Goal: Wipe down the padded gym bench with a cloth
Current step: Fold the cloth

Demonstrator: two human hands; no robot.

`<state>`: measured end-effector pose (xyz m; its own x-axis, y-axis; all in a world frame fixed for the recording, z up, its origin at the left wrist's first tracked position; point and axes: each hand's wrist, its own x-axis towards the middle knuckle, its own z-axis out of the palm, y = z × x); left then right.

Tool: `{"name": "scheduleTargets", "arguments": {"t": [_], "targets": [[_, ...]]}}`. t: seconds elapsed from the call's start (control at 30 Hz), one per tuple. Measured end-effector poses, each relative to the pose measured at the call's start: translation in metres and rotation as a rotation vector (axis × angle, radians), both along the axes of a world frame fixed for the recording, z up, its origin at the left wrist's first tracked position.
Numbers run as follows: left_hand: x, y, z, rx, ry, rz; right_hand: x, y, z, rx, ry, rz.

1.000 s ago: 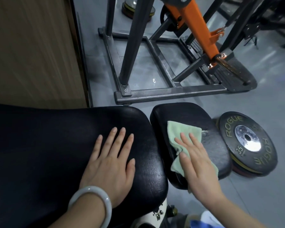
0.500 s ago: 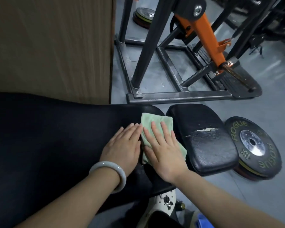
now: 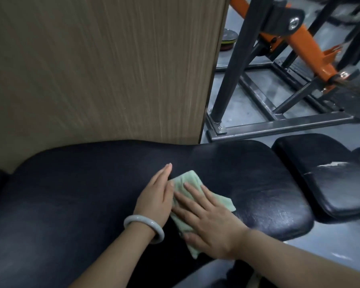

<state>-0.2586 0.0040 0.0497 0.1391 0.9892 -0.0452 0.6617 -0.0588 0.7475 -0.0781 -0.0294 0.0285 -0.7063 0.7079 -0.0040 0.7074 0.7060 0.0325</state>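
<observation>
Black padded vinyl bench pad (image 3: 92,194) spans the lower frame from 9 o'clock to 3 o'clock. Pale green folded cloth (image 3: 187,181) lies on the pad just right of its centre. Right hand (image 3: 208,223) presses flat on the cloth, fingers straight and spread, pointing toward 10 o'clock. Left hand (image 3: 156,198) rests flat on the pad, fingers straight and together, touching the cloth's 9 o'clock edge. Pale grey bangle (image 3: 143,227) circles the left wrist. Smaller black seat pad (image 3: 324,183), scuffed white, sits at 3 o'clock. Brown wood-grain panel (image 3: 102,69) stands at 12 o'clock; dark steel frame with orange arm (image 3: 279,125) at 2 o'clock.
</observation>
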Motion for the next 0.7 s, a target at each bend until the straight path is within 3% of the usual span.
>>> {"name": "scheduleTargets", "arguments": {"t": [0.13, 0.2, 0.27, 0.33, 0.43, 0.57, 0.63, 0.7], "targets": [[-0.008, -0.009, -0.001, -0.034, 0.07, -0.113, 0.004, -0.006, 0.013, -0.058, 0.075, 0.223], [-0.01, -0.015, -0.002, -0.053, 0.082, -0.11, 0.011, -0.017, 0.012, -0.038, 0.238, 0.046], [-0.009, -0.02, -0.003, -0.07, 0.089, -0.096, 0.017, -0.03, 0.002, 0.009, 0.378, -0.352], [-0.008, -0.025, -0.004, -0.051, 0.073, -0.053, 0.012, -0.04, -0.008, 0.032, 0.351, -0.663], [-0.005, -0.034, -0.008, 0.024, 0.061, 0.041, -0.002, -0.046, -0.016, 0.03, 0.339, -0.702], [-0.001, -0.051, 0.002, 0.001, -0.008, 0.218, -0.023, -0.045, -0.014, 0.041, 0.758, -0.696], [-0.002, -0.058, 0.014, 0.024, -0.073, 0.233, -0.026, -0.042, 0.005, -0.1, 0.908, -0.807], [-0.005, -0.064, 0.032, 0.103, -0.124, 0.211, -0.022, -0.038, 0.027, -0.244, 0.993, -0.781]]}}
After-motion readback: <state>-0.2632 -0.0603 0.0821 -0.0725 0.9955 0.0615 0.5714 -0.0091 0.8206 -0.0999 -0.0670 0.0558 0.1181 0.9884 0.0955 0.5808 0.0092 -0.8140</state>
